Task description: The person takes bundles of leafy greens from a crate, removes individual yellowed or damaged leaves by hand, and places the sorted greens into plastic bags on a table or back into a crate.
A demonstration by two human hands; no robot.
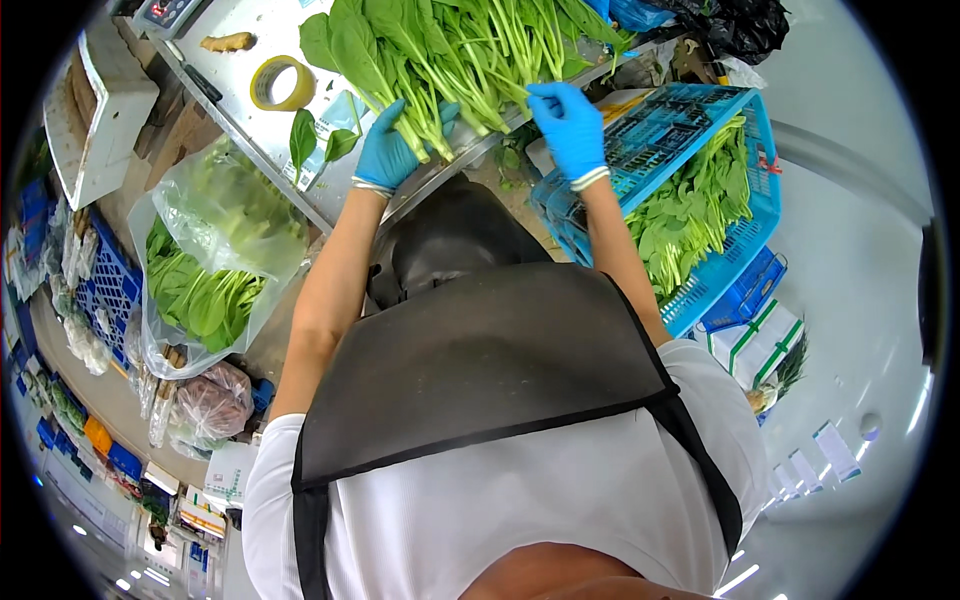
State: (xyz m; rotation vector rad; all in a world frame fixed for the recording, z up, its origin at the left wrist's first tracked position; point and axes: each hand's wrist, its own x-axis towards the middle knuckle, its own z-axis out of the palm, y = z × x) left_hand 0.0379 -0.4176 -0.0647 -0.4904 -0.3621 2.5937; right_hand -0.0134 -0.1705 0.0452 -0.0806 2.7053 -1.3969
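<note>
A heap of leafy greens (440,50) with long pale stems lies across the metal table, stem ends toward me. My left hand (390,152), in a blue glove, is wrapped round a small bunch of these stems at the table's near edge. Further right, my right hand (570,132), gloved the same way, has thumb and fingers pinched together at a green stem beside the heap. Two loose leaves (303,138) rest on the table to the left of my left hand.
Left on the metal table (225,80) are a yellow tape roll (281,83), a ginger-like root (227,42) and a scale (165,14). A clear bag of greens (205,300) stands below left. At right, a blue crate (755,225) holds more greens; a black plastic bag (740,25) lies beyond.
</note>
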